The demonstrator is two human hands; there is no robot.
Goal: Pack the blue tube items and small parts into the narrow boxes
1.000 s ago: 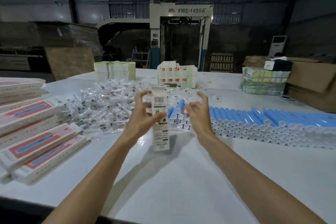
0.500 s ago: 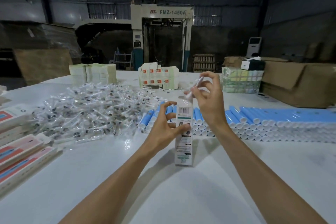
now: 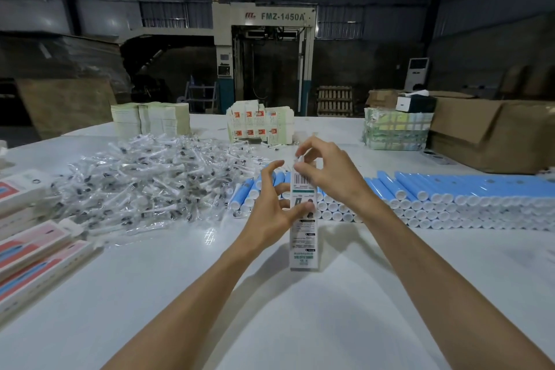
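Glossy table (image 3: pixel 300 324), hands (image 3: pixel 270 209) (image 3: pixel 329 177) holding slim cardboard box (image 3: pixel 303 245) (upright), pinching small part (image 3: pixel 298 158)

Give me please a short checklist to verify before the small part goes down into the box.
1. The narrow box stands upright on the table: ok.
2. The left hand grips its middle: ok.
3. The right hand pinches a small part at its top: ok.
4. More blue tubes lie behind it: ok.
5. A tube already inside: cannot tell.
6. Top opening free: cannot tell.
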